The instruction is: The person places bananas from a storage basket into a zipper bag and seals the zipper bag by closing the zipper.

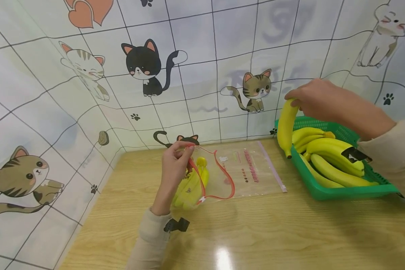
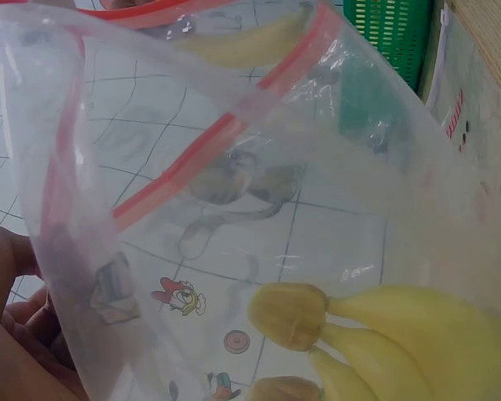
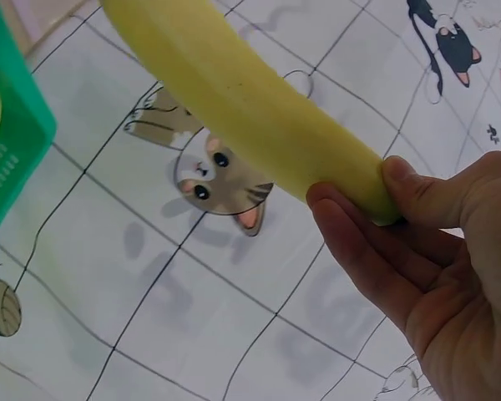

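Observation:
My left hand [image 1: 176, 161] pinches the red-edged rim of a clear zip bag [image 1: 231, 187], whose mouth gapes to the right. Inside the bag lie several yellow bananas [image 1: 190, 187]; their brown stem ends show through the plastic in the left wrist view. My right hand [image 1: 314, 97] pinches a single banana [image 1: 285, 129] by one end and holds it hanging down beside the green basket's left rim. In the right wrist view, thumb and fingertips [image 3: 401, 175] press on that end of the banana [image 3: 250, 100].
A green plastic basket [image 1: 318, 193] with several more bananas [image 1: 337, 170] stands on the right of the wooden table [image 1: 256, 232]. Another clear bag with a lilac zip [image 1: 271, 165] lies flat at the back middle. Behind the table rises a cat-print wall covering [image 1: 195, 67].

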{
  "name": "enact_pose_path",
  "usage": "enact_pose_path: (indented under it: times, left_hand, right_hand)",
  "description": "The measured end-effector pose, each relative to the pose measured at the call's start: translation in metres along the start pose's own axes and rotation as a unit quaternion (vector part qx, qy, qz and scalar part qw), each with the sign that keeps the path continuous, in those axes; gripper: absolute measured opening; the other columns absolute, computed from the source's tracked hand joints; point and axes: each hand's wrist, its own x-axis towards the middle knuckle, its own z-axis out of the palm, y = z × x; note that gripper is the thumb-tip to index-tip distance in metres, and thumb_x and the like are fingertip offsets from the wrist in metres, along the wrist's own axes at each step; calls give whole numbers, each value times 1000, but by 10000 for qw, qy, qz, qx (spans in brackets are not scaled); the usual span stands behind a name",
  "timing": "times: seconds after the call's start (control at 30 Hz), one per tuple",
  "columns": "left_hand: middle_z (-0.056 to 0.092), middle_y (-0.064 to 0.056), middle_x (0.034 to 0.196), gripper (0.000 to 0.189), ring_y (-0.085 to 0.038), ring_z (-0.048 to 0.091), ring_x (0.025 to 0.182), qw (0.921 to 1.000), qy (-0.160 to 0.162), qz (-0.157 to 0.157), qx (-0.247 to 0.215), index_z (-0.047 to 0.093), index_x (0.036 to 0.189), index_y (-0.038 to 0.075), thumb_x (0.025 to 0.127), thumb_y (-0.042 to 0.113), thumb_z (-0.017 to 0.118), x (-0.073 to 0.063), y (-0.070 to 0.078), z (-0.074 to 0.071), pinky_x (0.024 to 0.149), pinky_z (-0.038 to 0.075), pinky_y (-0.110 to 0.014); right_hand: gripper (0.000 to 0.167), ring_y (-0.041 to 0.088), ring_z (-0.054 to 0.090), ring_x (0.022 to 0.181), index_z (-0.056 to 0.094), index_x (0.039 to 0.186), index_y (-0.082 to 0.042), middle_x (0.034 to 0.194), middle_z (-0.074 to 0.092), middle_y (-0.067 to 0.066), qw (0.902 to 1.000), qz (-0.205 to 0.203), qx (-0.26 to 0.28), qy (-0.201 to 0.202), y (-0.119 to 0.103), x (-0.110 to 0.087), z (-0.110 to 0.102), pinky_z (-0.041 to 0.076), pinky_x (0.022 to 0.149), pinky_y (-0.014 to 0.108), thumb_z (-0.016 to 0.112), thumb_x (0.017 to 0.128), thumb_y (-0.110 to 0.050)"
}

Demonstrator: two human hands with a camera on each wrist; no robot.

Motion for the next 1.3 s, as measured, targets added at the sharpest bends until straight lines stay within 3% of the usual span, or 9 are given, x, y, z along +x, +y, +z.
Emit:
enact_pose_path:
  times: [0.23, 0.37, 0.6, 0.8, 0.93, 1.13, 1.3]
  left_hand:
    - [58, 0, 55, 15, -16, 50, 41, 10000, 7, 20, 11, 72, 112, 10, 102, 18, 66, 1, 0, -2, 40, 33, -23]
    - [57, -3, 55, 14, -17, 50, 41, 10000, -5, 37, 15, 72, 112, 10, 102, 18, 66, 2, 0, -3, 40, 33, -23]
    - [56, -1, 55, 14, -17, 50, 42, 10000, 10, 1, 7, 72, 111, 10, 102, 17, 66, 2, -1, -4, 40, 33, -23]
    - [56, 0, 54, 14, -17, 50, 42, 10000, 6, -25, 23, 72, 112, 10, 102, 17, 66, 1, 0, -5, 40, 32, -23]
    - [56, 0, 54, 15, -17, 50, 42, 10000, -9, -28, 23, 72, 112, 10, 102, 18, 66, 1, -1, -7, 40, 32, -22]
    - [54, 0, 54, 15, -15, 50, 42, 10000, -50, 32, 15, 73, 112, 11, 102, 20, 65, 1, -2, -8, 39, 32, -22]
    - [55, 1, 54, 13, -15, 50, 42, 10000, -47, 38, 5, 72, 109, 14, 101, 22, 66, 2, -3, -8, 38, 31, -22]
  right_hand:
    - [27, 16, 62, 66, 69, 126, 2, 105, 78, 18, 9973, -331, 203, 628, -23, 0, -9, 48, 57, 29, 63, 101, -8]
    - [29, 16, 67, 68, 69, 128, 1, 99, 78, 16, 9944, -381, 354, 920, -34, -1, -12, 54, 60, 33, 63, 102, -9]
    - [27, 18, 74, 68, 72, 126, -4, 92, 79, 13, 9842, -437, 827, 1506, -50, -2, -13, 53, 55, 24, 67, 100, -8]
    - [26, 19, 76, 70, 74, 121, -4, 91, 80, 12, 9702, -760, 1194, 1966, -64, -5, -6, 60, 61, 29, 71, 95, -4]
    - [28, 20, 76, 70, 74, 119, -2, 88, 79, 10, 9554, -1068, 1364, 2393, -73, -5, 2, 60, 61, 28, 74, 92, -1]
    - [31, 18, 75, 69, 75, 119, -3, 89, 80, 9, 9345, -1334, 1655, 2857, -88, -2, 12, 48, 61, 10, 77, 88, 1]
    - [33, 16, 76, 70, 75, 119, -2, 90, 80, 8, 9187, -1475, 1869, 3153, -99, -1, 21, 41, 58, 8, 78, 86, 3]
